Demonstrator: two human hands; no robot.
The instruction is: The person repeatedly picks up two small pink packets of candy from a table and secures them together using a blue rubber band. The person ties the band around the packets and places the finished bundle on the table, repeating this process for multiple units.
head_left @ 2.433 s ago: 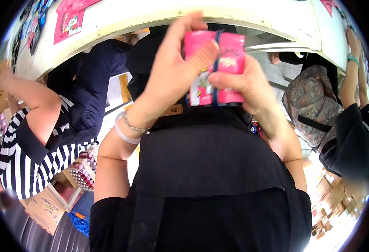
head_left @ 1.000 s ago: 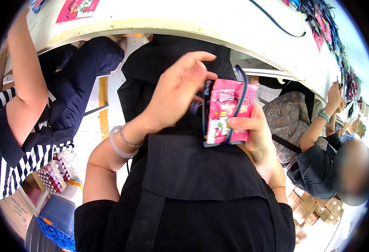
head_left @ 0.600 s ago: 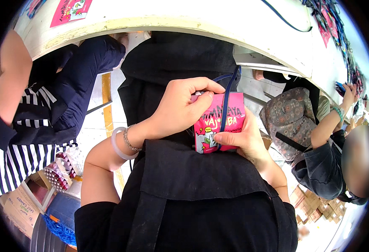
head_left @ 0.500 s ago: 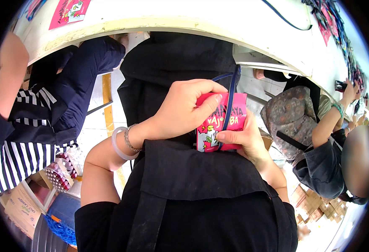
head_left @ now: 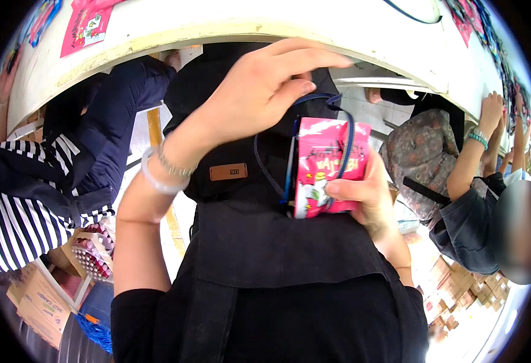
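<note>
My right hand (head_left: 362,187) grips a bundle of pink printed packets (head_left: 320,157), dark-edged along the left side, with the thumb across the front. A dark blue band (head_left: 349,139) runs over the bundle and hangs in a loose loop at its upper left. My left hand (head_left: 265,91) is raised up and left of the bundle, index finger stretched out near the table edge and thumb apart, just above the loop. The bundle is held over my black apron (head_left: 277,242), low in front of me.
A white table (head_left: 265,15) runs across the top, with pink packets (head_left: 87,24) at left and piled bands and packets (head_left: 474,30) at right. A co-worker in stripes (head_left: 35,206) sits left, another in black (head_left: 465,224) right. Cardboard boxes (head_left: 42,308) lie lower left.
My left hand has left the bundle's top and moved upward, opening its fingers. The band's loop now hangs down the bundle's left. The bundle has tilted slightly in my right hand.
</note>
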